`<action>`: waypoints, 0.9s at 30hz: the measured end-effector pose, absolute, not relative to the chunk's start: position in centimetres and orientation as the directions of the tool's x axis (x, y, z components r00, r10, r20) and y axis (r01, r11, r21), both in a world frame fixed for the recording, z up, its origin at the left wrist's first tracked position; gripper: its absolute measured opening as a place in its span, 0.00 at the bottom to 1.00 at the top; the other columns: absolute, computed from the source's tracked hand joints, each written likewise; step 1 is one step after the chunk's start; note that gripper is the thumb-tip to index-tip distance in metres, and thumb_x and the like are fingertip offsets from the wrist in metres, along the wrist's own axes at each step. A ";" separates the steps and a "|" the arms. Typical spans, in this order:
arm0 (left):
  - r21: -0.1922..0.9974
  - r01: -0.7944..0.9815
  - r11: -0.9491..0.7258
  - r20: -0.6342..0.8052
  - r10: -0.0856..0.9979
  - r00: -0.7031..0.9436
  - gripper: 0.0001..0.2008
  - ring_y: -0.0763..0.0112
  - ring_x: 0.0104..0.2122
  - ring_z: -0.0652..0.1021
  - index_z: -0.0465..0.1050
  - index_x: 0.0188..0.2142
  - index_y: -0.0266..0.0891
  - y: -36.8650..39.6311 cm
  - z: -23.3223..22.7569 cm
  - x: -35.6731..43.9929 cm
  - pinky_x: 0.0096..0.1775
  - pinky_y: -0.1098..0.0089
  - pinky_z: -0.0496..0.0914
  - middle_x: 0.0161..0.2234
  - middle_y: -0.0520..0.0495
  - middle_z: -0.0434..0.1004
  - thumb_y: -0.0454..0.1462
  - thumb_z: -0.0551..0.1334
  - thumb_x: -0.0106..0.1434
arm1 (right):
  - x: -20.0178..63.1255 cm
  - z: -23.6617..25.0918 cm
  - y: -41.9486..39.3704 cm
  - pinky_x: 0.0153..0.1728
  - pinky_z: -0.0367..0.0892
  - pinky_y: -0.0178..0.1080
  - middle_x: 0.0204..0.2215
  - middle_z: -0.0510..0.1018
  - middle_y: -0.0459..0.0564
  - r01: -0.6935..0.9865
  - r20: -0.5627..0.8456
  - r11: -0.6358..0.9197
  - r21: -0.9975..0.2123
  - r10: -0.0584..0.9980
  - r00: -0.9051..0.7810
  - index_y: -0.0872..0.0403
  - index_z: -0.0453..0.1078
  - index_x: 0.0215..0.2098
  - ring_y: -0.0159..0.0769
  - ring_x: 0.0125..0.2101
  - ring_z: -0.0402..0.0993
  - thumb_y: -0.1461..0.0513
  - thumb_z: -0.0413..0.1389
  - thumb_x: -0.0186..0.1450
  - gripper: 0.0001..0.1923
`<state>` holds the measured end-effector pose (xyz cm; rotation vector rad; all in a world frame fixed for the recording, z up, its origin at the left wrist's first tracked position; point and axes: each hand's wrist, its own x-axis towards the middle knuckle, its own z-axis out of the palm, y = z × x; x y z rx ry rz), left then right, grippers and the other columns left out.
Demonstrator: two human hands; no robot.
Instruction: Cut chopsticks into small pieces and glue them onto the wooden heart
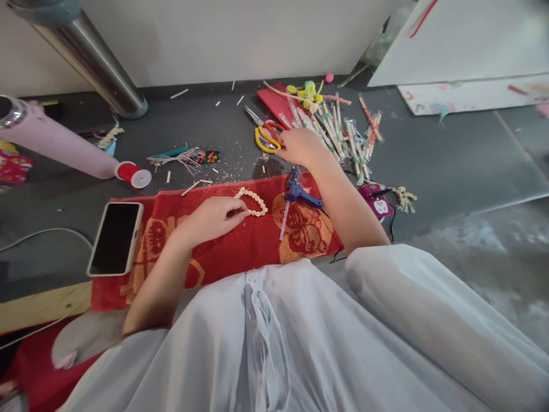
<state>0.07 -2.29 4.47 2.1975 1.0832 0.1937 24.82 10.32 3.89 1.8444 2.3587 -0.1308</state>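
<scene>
Two bare hands operate around the red, gold-patterned cloth (223,249), probably laid as padding. On it, I read the left hand's (217,219) grip as pinched on the cream beaded loop (259,200), presumably steadying it. Beyond it, the right hand (298,146) arches palm-down at the yellow-and-orange-handled metal scissors (263,124); its closure I cannot tell.

No text or number can be read; the marks on the red cloth with golden pattern (240,246) are unclear.
</scene>
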 end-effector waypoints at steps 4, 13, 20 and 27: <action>0.653 0.656 -0.378 -0.168 0.773 0.612 0.13 0.71 0.32 0.76 0.75 0.36 0.37 -2.7 4.5 -0.3 0.36 0.71 0.64 0.34 0.48 0.80 0.40 0.53 0.65 | 23.5 2.5 13.3 0.47 0.67 0.51 0.43 0.79 0.64 0.965 -0.187 0.251 0.077 0.954 -0.233 0.63 0.72 0.49 0.53 0.46 0.75 0.59 0.54 0.66 0.19; 0.684 0.645 -0.340 -0.152 0.799 0.582 0.13 0.72 0.31 0.76 0.74 0.33 0.37 -3.3 4.5 -1.1 0.35 0.71 0.63 0.32 0.48 0.79 0.40 0.53 0.67 | 22.9 -0.5 16.7 0.45 0.68 0.49 0.46 0.78 0.65 0.969 -0.197 0.221 0.107 0.960 -0.197 0.61 0.66 0.56 0.54 0.46 0.75 0.62 0.56 0.63 0.23; 0.666 0.661 -0.347 -0.157 0.800 0.579 0.13 0.73 0.29 0.74 0.74 0.33 0.37 -4.0 4.9 -1.2 0.33 0.72 0.62 0.30 0.49 0.78 0.40 0.53 0.68 | 23.0 -0.8 17.9 0.46 0.68 0.49 0.47 0.76 0.67 0.986 -0.225 0.162 0.047 0.963 -0.148 0.65 0.63 0.57 0.54 0.48 0.74 0.63 0.59 0.61 0.27; 0.648 0.698 -0.305 -0.186 0.825 0.533 0.13 0.72 0.30 0.74 0.74 0.35 0.37 -4.9 5.0 -1.5 0.34 0.71 0.63 0.31 0.49 0.77 0.40 0.54 0.68 | 23.4 -1.0 19.0 0.45 0.68 0.44 0.46 0.74 0.70 0.990 -0.271 0.135 0.025 0.955 -0.123 0.71 0.55 0.59 0.53 0.46 0.75 0.59 0.66 0.55 0.41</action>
